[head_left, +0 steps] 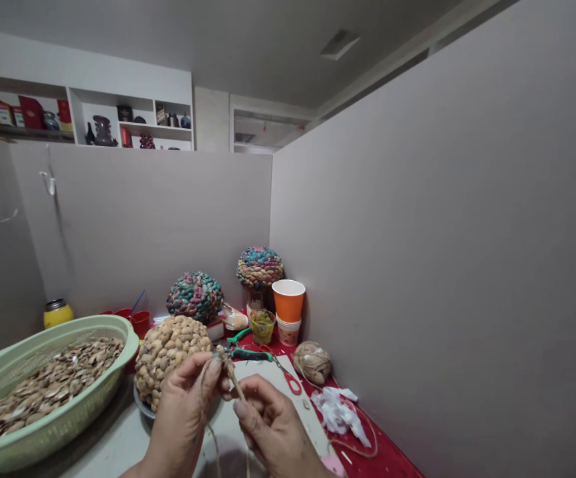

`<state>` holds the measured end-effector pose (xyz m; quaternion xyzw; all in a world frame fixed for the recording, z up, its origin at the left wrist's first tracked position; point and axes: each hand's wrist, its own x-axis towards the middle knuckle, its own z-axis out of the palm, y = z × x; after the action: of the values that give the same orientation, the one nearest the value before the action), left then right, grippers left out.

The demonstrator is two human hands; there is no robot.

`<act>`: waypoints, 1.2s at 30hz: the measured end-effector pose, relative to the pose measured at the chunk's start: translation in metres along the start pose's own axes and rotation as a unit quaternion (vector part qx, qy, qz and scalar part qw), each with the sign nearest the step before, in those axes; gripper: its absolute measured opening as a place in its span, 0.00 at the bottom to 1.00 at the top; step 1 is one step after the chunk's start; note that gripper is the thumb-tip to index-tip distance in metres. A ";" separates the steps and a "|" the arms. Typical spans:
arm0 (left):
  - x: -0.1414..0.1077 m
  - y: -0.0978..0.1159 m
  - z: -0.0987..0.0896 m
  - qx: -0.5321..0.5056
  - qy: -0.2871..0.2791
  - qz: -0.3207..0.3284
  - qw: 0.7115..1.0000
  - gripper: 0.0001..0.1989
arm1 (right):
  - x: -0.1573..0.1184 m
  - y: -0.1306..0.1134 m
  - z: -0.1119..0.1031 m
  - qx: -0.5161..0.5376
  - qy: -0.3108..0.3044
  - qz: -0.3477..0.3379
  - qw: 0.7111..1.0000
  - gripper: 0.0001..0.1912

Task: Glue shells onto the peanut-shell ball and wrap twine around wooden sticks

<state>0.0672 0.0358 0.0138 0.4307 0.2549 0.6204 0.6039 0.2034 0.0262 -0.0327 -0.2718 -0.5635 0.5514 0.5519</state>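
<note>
My left hand is closed, its thumb and fingers pinching a small bunch of brown jute twine above the white board. Two thin strands hang down below the hands. My right hand is closed too, with thumb and forefinger on a tan length that looks like thicker twine running up to the left fingertips. Just behind my left hand sits a round ball covered in tan nut shells, resting in a grey bowl. A ball of jute twine lies to the right, a strand trailing from it.
A green basket of flat shells stands left. Behind the board lie green-handled pliers, red scissors, paper cups and two colourful balls. Crumpled tissue lies right; grey partitions enclose the table.
</note>
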 end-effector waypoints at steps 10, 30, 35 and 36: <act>-0.010 -0.016 0.001 0.055 -0.036 -0.018 0.998 0.09 | -0.007 -0.010 0.004 -0.028 0.089 -0.068 0.993 0.21; 0.012 0.024 0.003 0.145 0.041 -0.084 0.985 0.11 | 0.004 -0.045 -0.017 -0.234 0.182 -0.190 0.936 0.08; -0.004 0.043 0.010 0.279 0.018 0.045 0.959 0.17 | 0.000 -0.043 -0.017 -0.313 0.133 -0.282 0.897 0.10; -0.007 0.043 0.012 0.271 -0.015 0.013 0.962 0.19 | -0.001 -0.042 -0.017 -0.320 0.117 -0.289 0.895 0.11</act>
<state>0.0533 0.0209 0.0542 0.5908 0.3985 0.5292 0.4605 0.2317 0.0207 0.0023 -0.3217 -0.6942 0.1222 0.6322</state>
